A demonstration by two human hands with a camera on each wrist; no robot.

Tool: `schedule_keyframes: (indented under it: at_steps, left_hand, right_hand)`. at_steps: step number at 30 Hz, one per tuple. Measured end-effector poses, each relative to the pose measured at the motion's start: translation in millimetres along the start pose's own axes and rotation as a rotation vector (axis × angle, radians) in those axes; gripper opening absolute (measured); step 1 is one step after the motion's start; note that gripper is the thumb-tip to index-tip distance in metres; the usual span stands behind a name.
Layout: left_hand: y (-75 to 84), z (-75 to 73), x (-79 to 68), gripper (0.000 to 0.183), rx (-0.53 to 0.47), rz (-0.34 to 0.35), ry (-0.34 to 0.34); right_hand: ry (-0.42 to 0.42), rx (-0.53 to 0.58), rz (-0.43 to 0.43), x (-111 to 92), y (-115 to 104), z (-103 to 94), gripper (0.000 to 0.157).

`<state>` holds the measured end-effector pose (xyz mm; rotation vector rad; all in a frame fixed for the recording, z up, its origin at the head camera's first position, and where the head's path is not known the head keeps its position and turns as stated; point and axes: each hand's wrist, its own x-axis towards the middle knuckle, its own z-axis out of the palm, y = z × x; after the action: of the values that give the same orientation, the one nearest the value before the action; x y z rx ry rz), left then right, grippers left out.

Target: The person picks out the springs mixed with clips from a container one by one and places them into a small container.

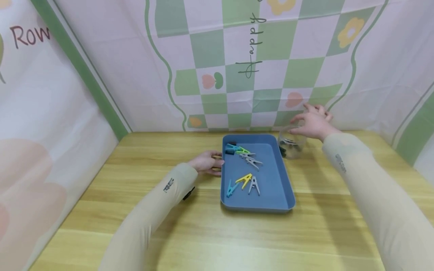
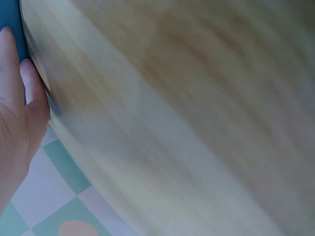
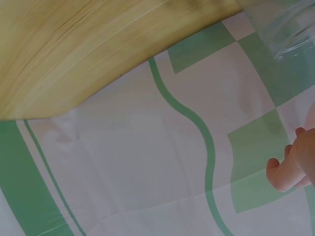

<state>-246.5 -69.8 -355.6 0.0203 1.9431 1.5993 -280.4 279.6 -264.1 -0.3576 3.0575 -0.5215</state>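
A blue tray (image 1: 268, 199) lies on the table, holding several clothespins: a yellow one (image 1: 245, 180), blue and green ones, and grey ones, such as the grey clothespin (image 1: 254, 185). My left hand (image 1: 207, 163) rests against the tray's left side; in the left wrist view, its fingers touch the blue wall. At the tray's far right stands a clear jar (image 1: 298, 148) with dark and pale items inside. My right hand (image 1: 315, 122) is over the jar's mouth, fingers loosely bent, with nothing visible in them. The right wrist view shows these fingers apart from the jar.
Small black bristly pieces (image 1: 229, 152) lie in the tray's far left corner. The wooden table (image 1: 142, 210) ends at a checkered cloth backdrop (image 1: 237, 101) close behind the tray and jar. A black item (image 1: 188, 193) shows beside the left sleeve.
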Motion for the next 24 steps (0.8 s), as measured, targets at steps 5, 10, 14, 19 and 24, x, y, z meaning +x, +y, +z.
schedule_keyframes:
  at_steps: [5,10,14,19,24]
  left_hand:
    - [1.5,0.2,-0.6,0.053,-0.002,-0.003,0.000]
    - [0.9,0.0,-0.1,0.054,0.005,-0.001,-0.001]
    - [0.8,-0.1,-0.3,0.054,0.008,-0.002,-0.002]
    - [1.4,0.4,-1.7,0.054,0.007,-0.001,-0.002]
    - [0.2,0.1,0.2,0.054,0.007,-0.001,0.001]
  right_hand:
    - [0.014,0.004,-0.012,1,-7,-0.7,0.049]
    - [0.029,0.002,-0.028,2,-14,0.7,0.047]
    - [0.036,0.028,-0.049,3,-19,2.9,0.045]
    - [0.045,0.055,-0.061,6,-29,7.7,0.046]
    - [0.041,0.074,-0.076,9,-40,15.2,0.044]
